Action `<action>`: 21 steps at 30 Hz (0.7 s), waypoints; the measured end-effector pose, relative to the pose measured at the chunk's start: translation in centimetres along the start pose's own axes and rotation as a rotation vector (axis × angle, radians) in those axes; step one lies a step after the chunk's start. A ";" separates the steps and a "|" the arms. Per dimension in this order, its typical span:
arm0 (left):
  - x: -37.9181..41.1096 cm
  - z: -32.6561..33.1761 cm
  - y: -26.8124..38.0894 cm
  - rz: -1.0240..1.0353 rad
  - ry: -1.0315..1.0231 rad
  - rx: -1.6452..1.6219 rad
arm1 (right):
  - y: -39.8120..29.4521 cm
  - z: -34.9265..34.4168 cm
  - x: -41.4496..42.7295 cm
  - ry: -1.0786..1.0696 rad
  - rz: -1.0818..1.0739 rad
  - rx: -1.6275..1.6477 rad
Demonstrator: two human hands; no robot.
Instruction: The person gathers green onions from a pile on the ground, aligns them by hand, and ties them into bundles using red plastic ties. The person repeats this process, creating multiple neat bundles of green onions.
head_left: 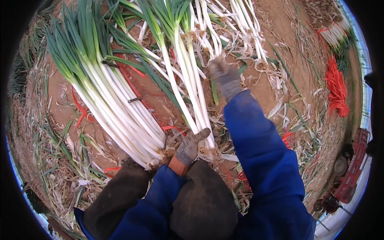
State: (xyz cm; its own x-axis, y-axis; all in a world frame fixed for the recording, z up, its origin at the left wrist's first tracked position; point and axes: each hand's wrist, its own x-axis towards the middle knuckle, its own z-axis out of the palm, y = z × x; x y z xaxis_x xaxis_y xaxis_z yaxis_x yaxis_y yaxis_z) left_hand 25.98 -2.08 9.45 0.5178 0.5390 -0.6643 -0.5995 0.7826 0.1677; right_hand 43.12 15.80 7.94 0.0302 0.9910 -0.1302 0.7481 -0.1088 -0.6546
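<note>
My left hand point(192, 147), in a grey work glove, grips several long Welsh onions point(192, 90) just above their roots. Their white stems point away from me, green leaves at the far end. Farther off, my right hand point(225, 78), gloved and motion-blurred, is at the root end of other loose onions point(211, 33); whether its fingers are closed on them is hidden by the blur. To the left lies a thick row of onions point(117, 111), roots towards my knees, between short metal pegs point(135, 100). Red plastic straps point(81, 109) show beneath and beside this row.
More onions point(249, 30) lie at the far right on bare soil. A tied onion bundle point(333, 34), a bunch of red ties point(336, 87) and a red wheeled machine point(351, 168) stand along the right side. Peeled skins and leaf scraps point(60, 180) litter the ground.
</note>
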 end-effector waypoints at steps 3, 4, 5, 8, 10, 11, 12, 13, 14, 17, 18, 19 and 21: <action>0.7 1.0 -0.4 -0.014 -0.059 -0.009 | 12.5 -4.8 5.6 0.358 0.004 -0.043; 0.5 1.0 -0.2 -0.024 -0.058 -0.014 | 14.9 -6.9 7.4 0.339 0.149 -0.188; 0.8 1.2 -0.4 -0.047 -0.073 -0.022 | 19.4 -9.5 8.2 0.347 0.202 -0.203; 0.7 0.7 0.2 -0.074 -0.022 0.047 | 23.6 -12.8 10.3 0.234 0.378 -0.389; -0.5 1.0 1.4 -0.113 0.070 0.108 | 21.2 -12.1 11.0 0.014 0.593 -0.210; -0.5 0.9 1.5 -0.116 0.067 0.079 | 20.8 -11.7 11.7 -0.080 0.629 -0.190; -0.2 1.3 1.3 -0.125 0.041 0.052 | 22.1 -12.1 12.2 -0.045 0.584 -0.342; 0.2 1.9 1.0 -0.139 0.003 0.024 | 24.4 -13.2 12.6 -0.001 0.541 -0.502; 0.5 2.1 0.7 -0.109 -0.024 0.007 | 25.5 -13.7 13.1 0.037 0.490 -0.656; 0.9 1.3 0.5 -0.131 0.003 0.009 | 21.1 -14.6 14.2 -0.264 0.573 -0.450; 1.0 0.5 0.3 -0.193 0.036 0.020 | 18.9 -15.2 13.9 -0.284 0.557 -0.378; 1.1 0.9 0.3 -0.176 0.019 0.021 | 17.8 -16.9 13.8 -0.265 0.557 -0.340; 1.2 1.8 0.1 -0.147 -0.025 0.019 | 15.7 -20.2 13.0 -0.222 0.561 -0.271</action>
State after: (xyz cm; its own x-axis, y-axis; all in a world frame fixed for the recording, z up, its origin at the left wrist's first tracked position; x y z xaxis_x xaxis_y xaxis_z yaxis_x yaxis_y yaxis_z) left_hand 27.59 -0.78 10.00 0.6142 0.4255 -0.6646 -0.5045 0.8593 0.0840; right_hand 68.64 28.52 11.03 0.3486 0.7471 -0.5660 0.8000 -0.5518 -0.2356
